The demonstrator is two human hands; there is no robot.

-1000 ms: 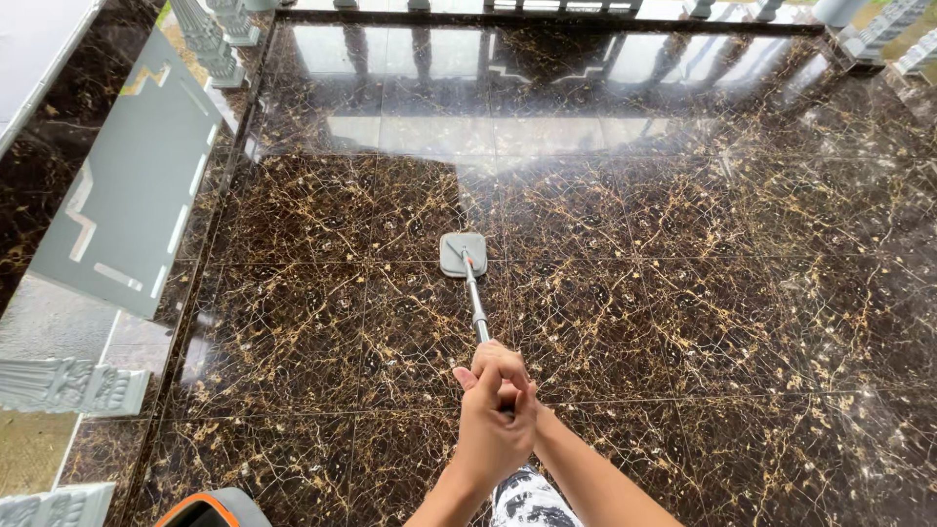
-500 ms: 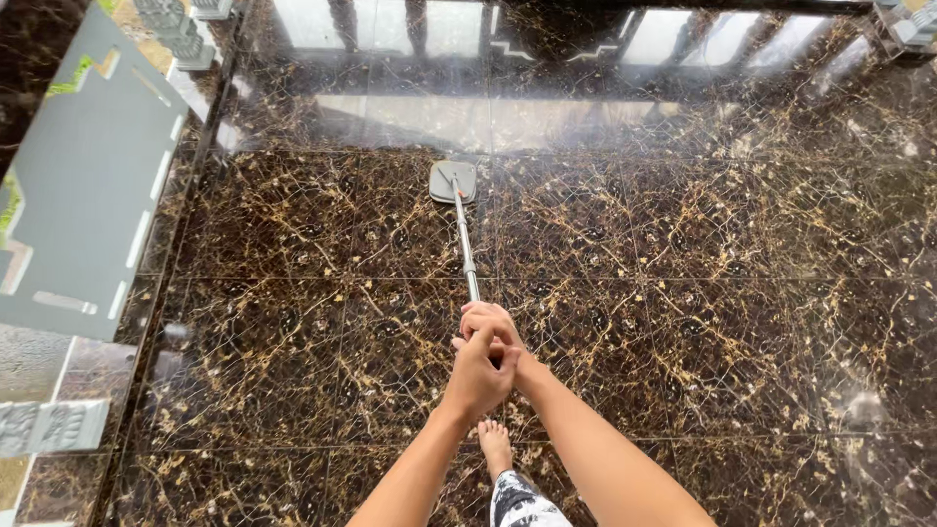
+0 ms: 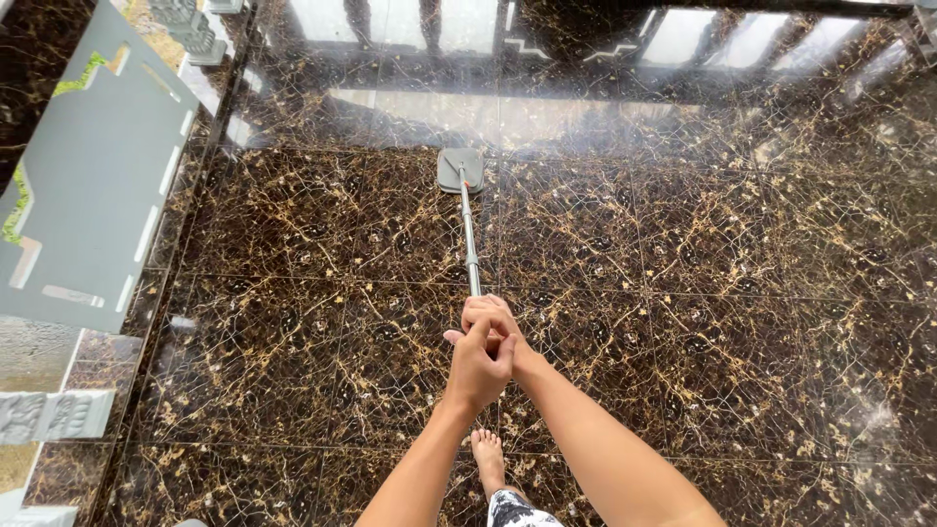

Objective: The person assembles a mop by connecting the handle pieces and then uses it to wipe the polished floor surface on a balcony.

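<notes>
**Both hands on the mop, pad far out on the wet tile**

The grip is a stacked, two-handed one: the left hand (image 3: pixel 475 368) and the right hand (image 3: pixel 494 322) are both wrapped tight around the near end of the mop handle (image 3: pixel 469 234), fingers curled closed on it, arms stretched well forward. From there the thin metal pole runs straight away from the body to the flat grey mop pad (image 3: pixel 460 169), which lies on the floor (image 3: pixel 683 293) near the far row of tiles.

How much is done is hard to judge. The dark brown, gold-veined tiles shine everywhere, and the band beyond the pad mirrors the railing (image 3: pixel 410 20) strongly, as a wet surface would; no dry patch or dirt line shows, so I cannot tell mopped from unmopped ground. The tiles to the right and close to the body look equally glossy.

Around: a bare foot (image 3: pixel 487 454) stands just below the hands. A grey panel (image 3: pixel 93 185) lies along the left edge, beside pale carved balusters (image 3: pixel 49 415). Nothing lies between the hands and the pad.
</notes>
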